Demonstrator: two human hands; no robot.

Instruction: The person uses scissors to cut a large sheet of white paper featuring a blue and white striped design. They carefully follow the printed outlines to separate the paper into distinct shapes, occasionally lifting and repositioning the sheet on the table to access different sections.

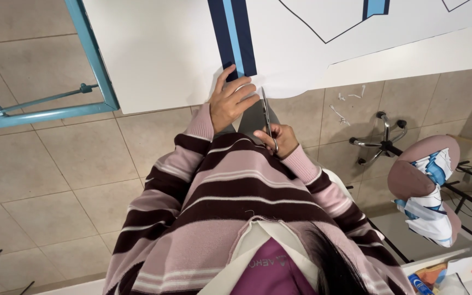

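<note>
Tiled floor, white table (154, 60) on blue frame | printed sheet (279, 49) overhangs table edge | left hand (230, 101) flat, fingers spread on dark-blue stripe | right hand (281, 139) closed on scissors (267, 117), blades at sheet's edge | step: cutting along outline, judged early | next cut needs sheet pinned, blades tracking line.

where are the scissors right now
In the head view, centre frame: the scissors are in the right hand, beside the left hand, at the white sheet's edge.

The right hand (281, 139) hides the handles of the slim metal scissors (267, 117); the white printed sheet (301, 38) runs off the top edge.
</note>
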